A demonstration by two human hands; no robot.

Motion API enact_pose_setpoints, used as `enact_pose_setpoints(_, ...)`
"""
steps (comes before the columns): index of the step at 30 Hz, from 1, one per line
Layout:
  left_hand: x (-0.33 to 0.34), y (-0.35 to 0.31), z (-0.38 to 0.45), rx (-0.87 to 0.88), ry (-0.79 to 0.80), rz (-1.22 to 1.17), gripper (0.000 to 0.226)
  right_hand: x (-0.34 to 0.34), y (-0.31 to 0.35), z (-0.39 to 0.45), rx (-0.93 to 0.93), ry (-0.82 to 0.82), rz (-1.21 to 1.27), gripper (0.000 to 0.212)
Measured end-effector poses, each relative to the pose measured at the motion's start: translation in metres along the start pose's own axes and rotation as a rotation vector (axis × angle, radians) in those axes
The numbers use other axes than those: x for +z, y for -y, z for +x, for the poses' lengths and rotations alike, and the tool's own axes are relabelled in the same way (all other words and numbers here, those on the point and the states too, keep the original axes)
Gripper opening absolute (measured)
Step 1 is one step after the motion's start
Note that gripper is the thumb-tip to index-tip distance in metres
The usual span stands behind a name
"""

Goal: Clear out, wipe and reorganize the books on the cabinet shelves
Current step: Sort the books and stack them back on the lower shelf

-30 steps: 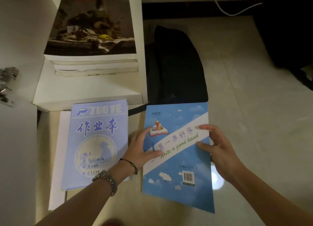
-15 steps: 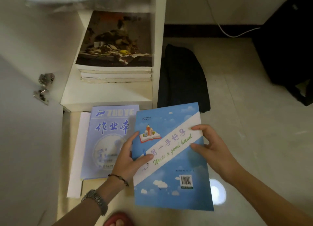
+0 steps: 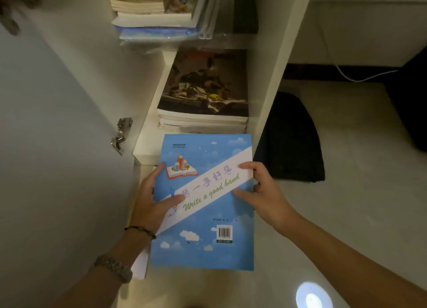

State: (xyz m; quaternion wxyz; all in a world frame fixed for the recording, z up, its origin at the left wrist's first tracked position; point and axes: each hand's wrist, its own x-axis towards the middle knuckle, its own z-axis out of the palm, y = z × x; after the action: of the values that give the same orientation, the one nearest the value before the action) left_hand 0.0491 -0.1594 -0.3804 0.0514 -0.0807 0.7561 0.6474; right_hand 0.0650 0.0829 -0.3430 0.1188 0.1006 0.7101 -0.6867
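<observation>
A blue workbook (image 3: 203, 206) with clouds and the words "Write a good hand" on its cover sits low in front of the cabinet, its top edge just over the lip of the bottom shelf (image 3: 147, 146). Both hands have it. The left hand (image 3: 153, 199) holds the left edge, thumb laid flat across the cover and fingers reaching up along the side. The right hand (image 3: 261, 192) pinches the right edge, thumb on the cover and forefinger along the edge, the other fingers tucked behind. White sheets (image 3: 139, 265) poke out from under the book's lower left corner; whether the book rests on them or hovers just above cannot be told.

On the bottom shelf lies a short stack of books (image 3: 203, 120) topped by a dark still-life cover. The shelf above carries a second pile of books and plastic folders (image 3: 159, 19). The cabinet door (image 3: 46, 169) stands open to the left, its hinge (image 3: 121, 132) showing. A black bag (image 3: 291, 141) lies on the tiled floor just right of the cabinet.

This looks like the reorganizing step: the workbook is being carried between floor and shelf. If it is going back, the next move calls for lifting it level over the shelf lip, squaring it to the stack and sliding it on top without catching the cabinet's right wall.
</observation>
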Motion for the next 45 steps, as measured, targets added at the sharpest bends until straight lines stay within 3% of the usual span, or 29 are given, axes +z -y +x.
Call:
enact_pose_setpoints(6, -0.009, -0.012, 0.047, 0.033, -0.100, -0.032, 0.078, 0.024, 0.005, 0.049, -0.046, -0.026, -0.083, 0.054)
enact_pose_setpoints(15, -0.001, -0.017, 0.127, 0.090, -0.125, 0.039, 0.081, 0.020, 0.011, 0.123, -0.088, -0.164, -0.156, 0.053)
enact_pose_setpoints(23, 0.021, -0.008, 0.177, -0.006, -0.105, 0.046, 0.073, 0.013, -0.017, 0.167, -0.047, -0.283, -0.204, 0.043)
enact_pose_setpoints(31, 0.029, 0.009, 0.189, 0.027, -0.114, 0.008, 0.078, 0.022, -0.052, 0.163, -0.049, -0.232, 0.002, 0.056)
enact_pose_setpoints(36, 0.032, 0.014, 0.191, 0.075, -0.133, 0.028, 0.077, 0.028, -0.071, 0.150, 0.043, -0.174, 0.114, 0.041)
enact_pose_setpoints(45, 0.027, 0.011, 0.193, 0.124, -0.067, 0.130, 0.074, 0.039, -0.043, 0.147, 0.041, -0.389, 0.182, 0.040)
